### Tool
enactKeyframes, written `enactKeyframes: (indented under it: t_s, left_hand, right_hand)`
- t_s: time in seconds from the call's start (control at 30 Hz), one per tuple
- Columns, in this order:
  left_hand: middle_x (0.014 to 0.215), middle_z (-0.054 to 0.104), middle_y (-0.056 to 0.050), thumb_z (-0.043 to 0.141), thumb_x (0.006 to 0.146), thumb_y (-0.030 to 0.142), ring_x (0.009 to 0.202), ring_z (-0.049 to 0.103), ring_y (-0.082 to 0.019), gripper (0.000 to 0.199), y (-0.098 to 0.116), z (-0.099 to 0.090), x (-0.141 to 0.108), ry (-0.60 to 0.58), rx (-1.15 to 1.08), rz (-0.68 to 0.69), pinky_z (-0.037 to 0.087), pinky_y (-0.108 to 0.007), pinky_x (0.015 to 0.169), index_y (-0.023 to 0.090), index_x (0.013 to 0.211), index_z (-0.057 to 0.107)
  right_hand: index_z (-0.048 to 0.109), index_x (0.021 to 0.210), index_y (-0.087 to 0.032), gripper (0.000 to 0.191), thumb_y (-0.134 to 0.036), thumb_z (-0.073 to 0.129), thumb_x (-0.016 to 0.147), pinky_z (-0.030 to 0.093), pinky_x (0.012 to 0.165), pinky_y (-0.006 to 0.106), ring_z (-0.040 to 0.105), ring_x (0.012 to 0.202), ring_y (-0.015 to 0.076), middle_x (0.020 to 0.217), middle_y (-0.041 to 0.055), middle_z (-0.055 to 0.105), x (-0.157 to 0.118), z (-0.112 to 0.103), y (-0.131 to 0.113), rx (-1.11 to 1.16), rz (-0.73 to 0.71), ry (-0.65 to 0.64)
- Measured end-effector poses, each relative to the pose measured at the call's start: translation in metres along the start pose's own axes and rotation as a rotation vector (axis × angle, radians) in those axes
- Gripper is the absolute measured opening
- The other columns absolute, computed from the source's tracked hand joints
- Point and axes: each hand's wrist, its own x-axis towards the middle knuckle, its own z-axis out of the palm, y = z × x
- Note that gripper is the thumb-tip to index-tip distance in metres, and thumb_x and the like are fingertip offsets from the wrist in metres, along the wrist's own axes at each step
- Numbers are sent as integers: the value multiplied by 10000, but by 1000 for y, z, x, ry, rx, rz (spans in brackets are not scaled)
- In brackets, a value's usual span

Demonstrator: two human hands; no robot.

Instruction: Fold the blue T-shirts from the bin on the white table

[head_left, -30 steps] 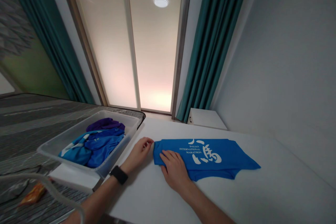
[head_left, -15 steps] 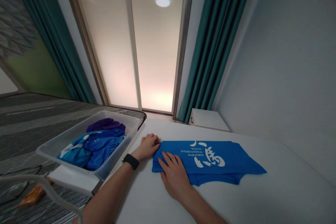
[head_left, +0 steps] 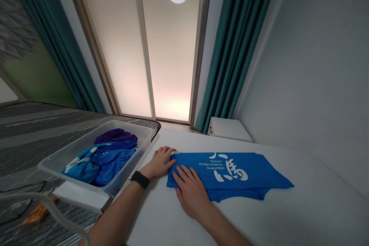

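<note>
White-printed blue cloth shirt: seemingly part-folded | right hand: fingers apart, flat on it | left hand: at edge, finger grip unclear | crumpled blue-and-purple garments, translucent plastic tub: unfolded

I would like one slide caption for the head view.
Left hand at one end of a folded blue shirt, right hand resting on it, a bin of clothes to the left.

White table, blue shirt (white-printed) atop
</note>
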Motion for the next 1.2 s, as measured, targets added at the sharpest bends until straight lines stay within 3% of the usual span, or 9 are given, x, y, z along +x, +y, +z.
enactKeyframes:
  t_s: [0.17, 0.57, 0.77, 0.87, 0.97, 1.1, 1.2]
  left_hand:
    - [1313, 539, -90, 432, 950, 340, 1221, 452, -270, 373, 1, 5, -4, -18, 81, 32, 336, -460, 1020, 254, 1304, 513]
    - [1151, 626, -72, 437, 912, 189, 1071, 527, -253, 291, -13, 5, 8, 94, 90, -73, 409, -406, 909, 235, 1113, 641]
    - [1167, 645, -66, 409, 768, 39, 1117, 538, -230, 469, -20, -2, 10, 80, -70, -88, 394, -390, 973, 198, 1162, 607]
    - [1253, 610, -65, 496, 731, 97, 1196, 501, -250, 539, -15, -8, 6, 16, -128, -46, 362, -415, 1027, 211, 1255, 552]
    - [1292, 586, -71, 593, 735, 189, 1216, 491, -260, 576, -8, -10, 3, -25, -188, 24, 348, -416, 1051, 213, 1306, 517]
    - [1258, 614, -80, 634, 786, 296, 1149, 537, -244, 544, -1, -4, 8, 32, -268, 9, 370, -390, 1022, 200, 1309, 521]
    - [1126, 675, -62, 639, 805, 340, 1049, 580, -233, 441, 1, 5, 18, 83, -257, -54, 394, -372, 960, 202, 1222, 591]
  right_hand:
    - [464, 1420, -242, 452, -365, 419, 987, 209, 1180, 473, 313, 1413, 225, 1512, 37, 409, 1, 2, 2, 2, -3, -1]
    - [500, 1386, -278, 420, -341, 445, 975, 228, 1163, 465, 338, 1398, 222, 1494, 22, 441, 2, -2, -2, -14, 26, -18]
    - [586, 1276, -253, 351, -265, 399, 979, 393, 1028, 349, 548, 1210, 189, 1295, 33, 633, 11, -22, -1, 40, 131, 54]
    - [604, 1217, -247, 336, -301, 357, 996, 461, 864, 313, 643, 1037, 201, 1150, 50, 697, 19, -41, 5, 48, 206, 51]
    - [623, 1110, -225, 341, -326, 313, 1010, 449, 758, 287, 671, 911, 209, 986, 55, 725, 30, -58, 17, 88, 282, 78]
    - [625, 957, -210, 320, -320, 326, 996, 424, 733, 274, 653, 845, 205, 879, 47, 709, 43, -73, 40, 206, 311, 156]
    - [622, 896, -204, 327, -331, 333, 981, 426, 749, 278, 635, 849, 206, 878, 49, 699, 49, -77, 52, 286, 322, 194]
